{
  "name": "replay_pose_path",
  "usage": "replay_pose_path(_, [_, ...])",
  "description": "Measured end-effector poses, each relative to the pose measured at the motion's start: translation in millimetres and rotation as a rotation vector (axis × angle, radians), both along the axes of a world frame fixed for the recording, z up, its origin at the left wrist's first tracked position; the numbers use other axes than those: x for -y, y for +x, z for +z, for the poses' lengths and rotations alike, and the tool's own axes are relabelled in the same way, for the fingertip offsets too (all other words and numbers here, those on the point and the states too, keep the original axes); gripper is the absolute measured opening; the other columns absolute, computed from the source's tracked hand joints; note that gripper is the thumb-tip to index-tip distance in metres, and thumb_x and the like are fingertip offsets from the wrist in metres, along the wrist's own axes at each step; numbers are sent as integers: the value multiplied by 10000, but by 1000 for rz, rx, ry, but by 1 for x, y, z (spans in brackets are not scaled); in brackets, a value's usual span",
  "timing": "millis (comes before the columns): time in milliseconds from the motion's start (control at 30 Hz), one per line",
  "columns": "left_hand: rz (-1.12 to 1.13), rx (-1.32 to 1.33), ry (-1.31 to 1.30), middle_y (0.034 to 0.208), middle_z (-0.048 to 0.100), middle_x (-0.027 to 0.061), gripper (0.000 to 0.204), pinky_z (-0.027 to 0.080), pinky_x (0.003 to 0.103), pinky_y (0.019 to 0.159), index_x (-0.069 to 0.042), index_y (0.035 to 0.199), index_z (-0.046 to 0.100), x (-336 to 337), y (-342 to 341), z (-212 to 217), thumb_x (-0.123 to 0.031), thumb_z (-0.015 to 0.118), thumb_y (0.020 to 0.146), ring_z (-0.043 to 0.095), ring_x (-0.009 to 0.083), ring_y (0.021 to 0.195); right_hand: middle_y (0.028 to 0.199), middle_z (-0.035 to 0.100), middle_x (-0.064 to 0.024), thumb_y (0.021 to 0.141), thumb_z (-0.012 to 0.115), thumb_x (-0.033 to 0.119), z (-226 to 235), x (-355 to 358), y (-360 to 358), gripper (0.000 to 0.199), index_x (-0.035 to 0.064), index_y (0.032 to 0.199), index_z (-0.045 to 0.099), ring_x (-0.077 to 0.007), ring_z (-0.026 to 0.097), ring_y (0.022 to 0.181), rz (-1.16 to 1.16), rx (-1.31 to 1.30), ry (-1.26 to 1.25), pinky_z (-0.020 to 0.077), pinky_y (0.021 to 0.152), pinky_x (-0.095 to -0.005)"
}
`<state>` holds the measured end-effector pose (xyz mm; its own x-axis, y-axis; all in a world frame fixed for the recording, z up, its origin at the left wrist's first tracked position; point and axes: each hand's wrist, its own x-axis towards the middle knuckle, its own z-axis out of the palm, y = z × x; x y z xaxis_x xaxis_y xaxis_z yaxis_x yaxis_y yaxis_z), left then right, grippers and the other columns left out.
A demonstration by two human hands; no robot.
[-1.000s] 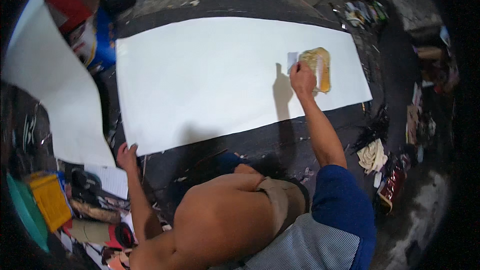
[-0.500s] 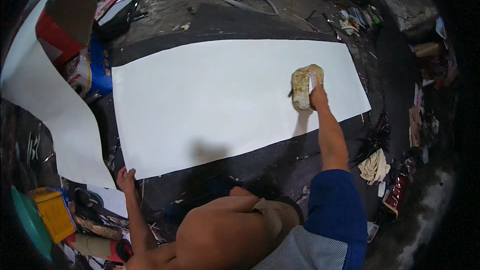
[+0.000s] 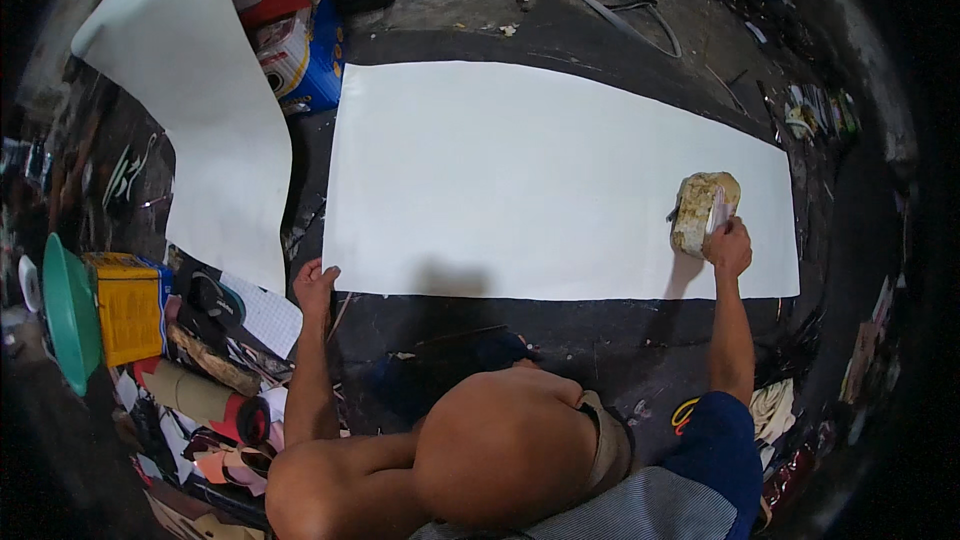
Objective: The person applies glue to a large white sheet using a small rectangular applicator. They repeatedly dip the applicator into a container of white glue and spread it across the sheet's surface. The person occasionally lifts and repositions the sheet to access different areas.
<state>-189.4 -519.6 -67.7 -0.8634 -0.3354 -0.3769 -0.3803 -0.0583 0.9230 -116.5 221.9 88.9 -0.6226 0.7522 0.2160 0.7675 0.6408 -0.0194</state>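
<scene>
Clutched in the right hand point(image 3: 728, 246) is a yellowish, stained pad point(image 3: 702, 210) (something like a sponge or wadded cloth; its exact make is hard to tell), with the fingers wrapped over its near edge and what looks like a small pale card tucked against it. That pad sits pressed on the right end of a large white sheet point(image 3: 520, 180), which lies flat on a dark, grimy floor point(image 3: 560, 340) and stretches across most of the view. At the sheet's near left corner, the left hand point(image 3: 315, 287) rests open with fingers spread, palm down on the floor, just touching the sheet's edge and holding nothing. Further left, a second white sheet point(image 3: 205, 130) curls upward, with a blue box point(image 3: 320, 65) just beside it. Beyond that, at the far left, stand a yellow container point(image 3: 128, 305) and a green bowl point(image 3: 68, 312), with rolls and scraps heaped near them.
</scene>
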Motion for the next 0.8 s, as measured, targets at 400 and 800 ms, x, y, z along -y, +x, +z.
replay_pose_path(400, [-109, 52, -381, 976, 685, 98, 339, 517, 305, 739, 31, 1034, 621, -22, -5, -6, 7, 748, 720, 634, 174, 828, 788, 683, -57, 839, 669, 120, -146, 274, -105, 104, 28, 873, 705, -141, 625, 733, 154, -538, -1175, 506, 664, -316])
replay_pose_path(800, [-33, -37, -17, 979, 696, 129, 336, 513, 257, 739, 50, 1074, 577, -1, 9, -8, 98, 697, 764, 648, 149, 832, 770, 643, -160, 912, 475, 170, -170, 59, -119, 158, 59, 902, 587, -361, 667, 709, 127, -200, -79, 529, 628, -494])
